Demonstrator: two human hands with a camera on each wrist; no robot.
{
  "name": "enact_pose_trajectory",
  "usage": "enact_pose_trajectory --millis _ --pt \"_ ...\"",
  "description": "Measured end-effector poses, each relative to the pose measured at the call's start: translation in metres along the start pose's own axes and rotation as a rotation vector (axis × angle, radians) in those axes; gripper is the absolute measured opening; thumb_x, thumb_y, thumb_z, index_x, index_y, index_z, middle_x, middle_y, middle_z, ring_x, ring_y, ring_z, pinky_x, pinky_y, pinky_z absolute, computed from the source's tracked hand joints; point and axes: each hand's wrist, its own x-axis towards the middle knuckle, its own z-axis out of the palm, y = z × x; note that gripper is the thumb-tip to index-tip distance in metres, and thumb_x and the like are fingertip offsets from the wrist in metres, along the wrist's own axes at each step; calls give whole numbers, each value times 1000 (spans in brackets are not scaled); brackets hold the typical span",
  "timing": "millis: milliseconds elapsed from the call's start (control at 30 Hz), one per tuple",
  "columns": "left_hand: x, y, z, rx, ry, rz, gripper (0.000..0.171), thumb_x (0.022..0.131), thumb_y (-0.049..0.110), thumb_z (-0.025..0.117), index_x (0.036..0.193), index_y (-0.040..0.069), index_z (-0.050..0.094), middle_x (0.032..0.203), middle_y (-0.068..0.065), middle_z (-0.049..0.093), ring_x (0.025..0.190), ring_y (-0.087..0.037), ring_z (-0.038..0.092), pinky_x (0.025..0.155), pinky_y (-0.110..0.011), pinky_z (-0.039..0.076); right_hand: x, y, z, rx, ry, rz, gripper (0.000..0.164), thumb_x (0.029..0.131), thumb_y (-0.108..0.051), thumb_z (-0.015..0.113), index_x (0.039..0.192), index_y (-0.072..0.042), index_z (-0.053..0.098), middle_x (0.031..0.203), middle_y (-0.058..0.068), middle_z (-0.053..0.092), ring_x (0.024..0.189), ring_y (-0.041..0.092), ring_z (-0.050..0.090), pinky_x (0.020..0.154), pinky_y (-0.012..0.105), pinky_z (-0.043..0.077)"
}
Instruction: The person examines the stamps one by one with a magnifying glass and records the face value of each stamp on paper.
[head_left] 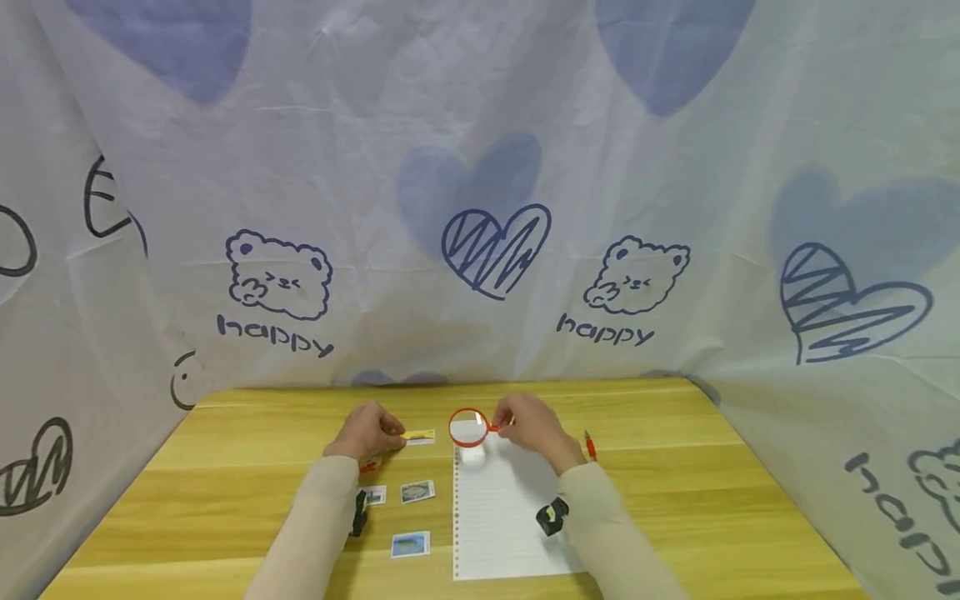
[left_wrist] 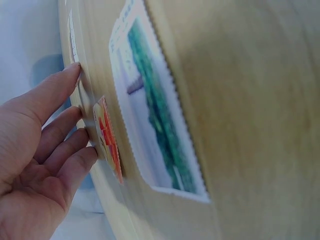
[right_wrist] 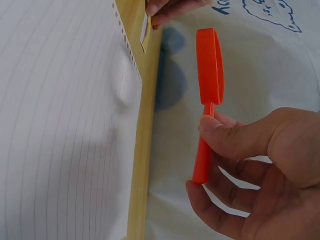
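Note:
My right hand (head_left: 532,425) holds a red magnifying glass (head_left: 468,427) by its handle, thumb on one side and fingers on the other. Its round lens is raised over the top left corner of a lined sheet (head_left: 498,521). At the left, my left hand (head_left: 371,431) pinches the near end of a yellow stamp (head_left: 420,437) between thumb and fingertips. The stamp lies low at the tabletop, its left end hidden by the fingers. Below that hand, a red-orange stamp (left_wrist: 107,137) lies beside a stamp with a green strip (left_wrist: 155,110).
Two more stamps, one greenish (head_left: 417,492) and one blue (head_left: 410,544), lie left of the sheet. A red pen (head_left: 591,448) rests right of it. A printed white cloth (head_left: 390,333) hangs behind and beside the wooden table (head_left: 195,500).

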Motion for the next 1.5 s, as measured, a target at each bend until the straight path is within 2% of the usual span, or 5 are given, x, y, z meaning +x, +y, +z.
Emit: enact_pose_trajectory --millis 233,500,867,1200,1500 --pt "1 1 1 -4 -1 -39 16 86 14 84 102 10 82 116 -11 77 107 -28 67 102 -54 53 -22 23 -18 -17 13 39 13 84 0 80 82 -11 73 81 -2 69 76 12 57 72 30 50" --pt "1 -1 -1 -5 -2 -38 17 85 15 85 101 11 82 115 -10 77 106 -27 67 101 -55 54 -47 56 -40 -52 20 84 13 84 0 77 82 -12 72 82 -1 68 78 13 58 72 33 50" --pt "1 1 -3 6 -1 -6 16 85 14 84 101 10 82 108 -8 78 98 -23 67 97 -52 55 -78 97 -74 -40 39 138 7 87 0 76 86 -6 72 85 2 71 79 15 62 72 35 52" --pt "1 -1 -1 19 17 13 16 84 13 85 99 9 82 107 -8 78 99 -25 68 96 -51 56 -101 133 -88 -52 38 222 7 87 -1 77 87 -6 73 84 3 71 78 16 63 69 34 51" --pt "1 1 0 39 14 9 14 85 13 85 99 11 82 114 -10 77 108 -28 66 101 -53 54 -109 158 -97 -39 56 218 7 85 1 76 87 -5 73 82 4 71 77 15 61 68 32 49"
